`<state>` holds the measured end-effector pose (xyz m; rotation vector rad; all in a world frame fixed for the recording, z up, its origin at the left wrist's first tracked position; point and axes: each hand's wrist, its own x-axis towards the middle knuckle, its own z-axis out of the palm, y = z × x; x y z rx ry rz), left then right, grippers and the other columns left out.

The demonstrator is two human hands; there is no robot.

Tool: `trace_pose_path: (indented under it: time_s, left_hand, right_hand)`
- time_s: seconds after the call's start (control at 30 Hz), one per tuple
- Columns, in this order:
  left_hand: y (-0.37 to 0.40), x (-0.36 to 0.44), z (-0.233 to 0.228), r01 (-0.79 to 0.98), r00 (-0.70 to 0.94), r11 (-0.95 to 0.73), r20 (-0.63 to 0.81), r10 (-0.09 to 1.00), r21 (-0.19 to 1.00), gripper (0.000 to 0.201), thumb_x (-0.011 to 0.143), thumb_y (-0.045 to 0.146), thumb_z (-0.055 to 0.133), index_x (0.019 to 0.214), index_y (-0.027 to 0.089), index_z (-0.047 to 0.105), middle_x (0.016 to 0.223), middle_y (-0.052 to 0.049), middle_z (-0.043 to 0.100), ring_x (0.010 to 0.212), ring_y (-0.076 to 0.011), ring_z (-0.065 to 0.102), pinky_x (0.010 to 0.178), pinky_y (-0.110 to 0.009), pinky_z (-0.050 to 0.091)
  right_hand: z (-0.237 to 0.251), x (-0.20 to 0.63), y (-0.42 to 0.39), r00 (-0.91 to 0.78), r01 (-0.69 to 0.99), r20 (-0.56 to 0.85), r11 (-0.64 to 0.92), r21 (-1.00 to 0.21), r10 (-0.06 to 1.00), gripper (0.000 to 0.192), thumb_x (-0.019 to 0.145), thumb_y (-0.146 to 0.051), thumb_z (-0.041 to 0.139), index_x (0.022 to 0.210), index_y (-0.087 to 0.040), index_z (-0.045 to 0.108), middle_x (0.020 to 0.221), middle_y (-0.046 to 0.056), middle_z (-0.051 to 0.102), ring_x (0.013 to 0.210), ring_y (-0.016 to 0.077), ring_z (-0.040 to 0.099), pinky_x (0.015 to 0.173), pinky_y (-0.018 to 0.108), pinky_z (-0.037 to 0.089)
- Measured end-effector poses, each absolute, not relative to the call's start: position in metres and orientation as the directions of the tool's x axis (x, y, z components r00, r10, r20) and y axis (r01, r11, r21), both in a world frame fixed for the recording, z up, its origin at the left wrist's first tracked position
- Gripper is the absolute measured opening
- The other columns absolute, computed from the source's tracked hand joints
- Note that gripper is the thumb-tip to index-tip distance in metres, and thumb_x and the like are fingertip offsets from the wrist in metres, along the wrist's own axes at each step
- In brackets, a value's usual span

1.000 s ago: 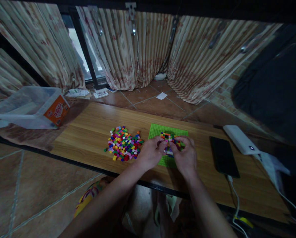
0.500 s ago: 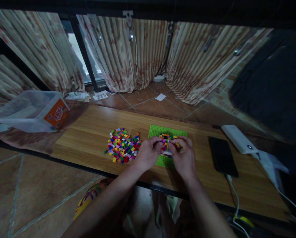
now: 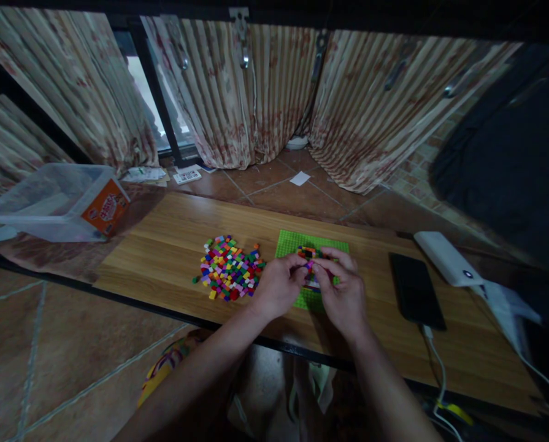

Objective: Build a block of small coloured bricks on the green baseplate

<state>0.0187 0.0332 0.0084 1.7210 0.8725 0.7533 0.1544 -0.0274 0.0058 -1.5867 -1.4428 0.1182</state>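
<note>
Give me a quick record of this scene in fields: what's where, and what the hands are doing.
Surface: wooden table
Left hand: fingertips meet the right hand's over the plate
Right hand: pinching small bricks on the plate
Green baseplate: flat, carries a small multicoloured build
Loose brick pile: left of the plate
Black phone: right of the plate, cable attached
White power bank: beyond the phone
Clear plastic box: far left

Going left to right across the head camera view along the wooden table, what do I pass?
Clear plastic box → pile of loose coloured bricks → left hand → right hand, both over the green baseplate → black phone → white power bank.
</note>
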Motion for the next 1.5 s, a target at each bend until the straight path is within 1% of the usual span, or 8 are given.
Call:
trace_pose_path:
  time_s: [0.23,0.43,0.6,0.77,0.9,1.13,1.33,1.5]
  left_hand:
    - [0.03,0.02,0.015,0.272,0.497,-0.209,0.049,0.866,0.939,0.019,0.083,0.022,0.053,0.084,0.016,0.071,0.067,-0.001,0.067,0.06,-0.0117,0.057,0.059,-0.021,0.045]
    - [0.034,0.015,0.016,0.332,0.504,-0.216,0.021,0.864,0.918,0.019,0.082,0.023,0.051,0.081,0.016,0.069,0.067,-0.001,0.065,0.06,-0.0112,0.055,0.056,-0.02,0.04]
    - [0.042,0.006,0.021,0.391,0.504,-0.194,-0.033,0.863,0.9,0.025,0.078,0.017,0.048,0.092,0.015,0.069,0.058,0.003,0.056,0.049,-0.0091,0.046,0.048,-0.02,0.033]
    - [0.039,0.003,0.027,0.385,0.586,-0.18,-0.089,0.805,0.905,0.033,0.077,0.017,0.046,0.097,0.018,0.072,0.05,0.005,0.047,0.044,-0.0089,0.039,0.045,-0.02,0.028]
    - [0.035,0.005,0.029,0.389,0.613,-0.206,-0.086,0.785,0.898,0.037,0.076,0.015,0.045,0.1,0.02,0.074,0.05,0.005,0.05,0.046,-0.0097,0.041,0.047,-0.021,0.03]
    - [0.034,0.005,0.032,0.415,0.631,-0.27,-0.062,0.773,0.869,0.04,0.078,0.015,0.043,0.103,0.021,0.074,0.06,0.003,0.061,0.051,-0.0107,0.048,0.053,-0.02,0.037]
    - [0.033,0.005,0.035,0.418,0.633,-0.318,-0.022,0.774,0.851,0.04,0.079,0.014,0.044,0.104,0.021,0.074,0.058,0.003,0.06,0.048,-0.0106,0.045,0.053,-0.021,0.038]
    - [0.032,0.005,0.033,0.414,0.623,-0.33,0.0,0.782,0.849,0.039,0.078,0.014,0.044,0.101,0.021,0.075,0.054,0.003,0.058,0.046,-0.01,0.043,0.051,-0.02,0.037]
  right_hand:
    - [0.01,0.149,-0.027,0.254,0.748,0.542,0.192,-0.635,0.801,0.014,0.089,-0.026,0.057,0.088,-0.022,0.071,0.101,0.005,0.065,0.099,0.0207,0.057,0.09,0.041,0.046]
    - [0.009,0.163,-0.028,0.262,0.798,0.556,0.146,-0.584,0.789,0.015,0.09,-0.029,0.057,0.088,-0.023,0.071,0.103,0.005,0.064,0.1,0.0213,0.056,0.089,0.041,0.045]
    - [0.008,0.175,-0.031,0.237,0.805,0.523,0.136,-0.577,0.819,0.018,0.089,-0.034,0.057,0.088,-0.025,0.073,0.109,0.006,0.063,0.105,0.0232,0.054,0.09,0.043,0.045]
    - [0.008,0.167,-0.031,0.154,0.822,0.477,0.157,-0.548,0.865,0.019,0.09,-0.034,0.056,0.087,-0.026,0.073,0.112,0.007,0.062,0.106,0.0249,0.053,0.09,0.046,0.045]
    - [0.005,0.165,-0.029,0.172,0.824,0.474,0.138,-0.549,0.863,0.015,0.087,-0.032,0.059,0.086,-0.026,0.073,0.111,0.007,0.062,0.105,0.0258,0.053,0.091,0.048,0.045]
    - [0.001,0.16,-0.026,0.283,0.777,0.452,0.074,-0.626,0.846,0.011,0.083,-0.029,0.062,0.08,-0.023,0.07,0.107,0.007,0.062,0.101,0.0244,0.056,0.09,0.044,0.046]
    - [0.002,0.16,-0.027,0.318,0.738,0.447,0.078,-0.671,0.836,0.009,0.082,-0.026,0.063,0.079,-0.022,0.07,0.108,0.008,0.062,0.102,0.0231,0.058,0.092,0.043,0.046]
    - [0.003,0.16,-0.028,0.287,0.726,0.454,0.118,-0.678,0.843,0.012,0.083,-0.027,0.06,0.082,-0.024,0.072,0.111,0.007,0.06,0.104,0.023,0.058,0.092,0.044,0.046]
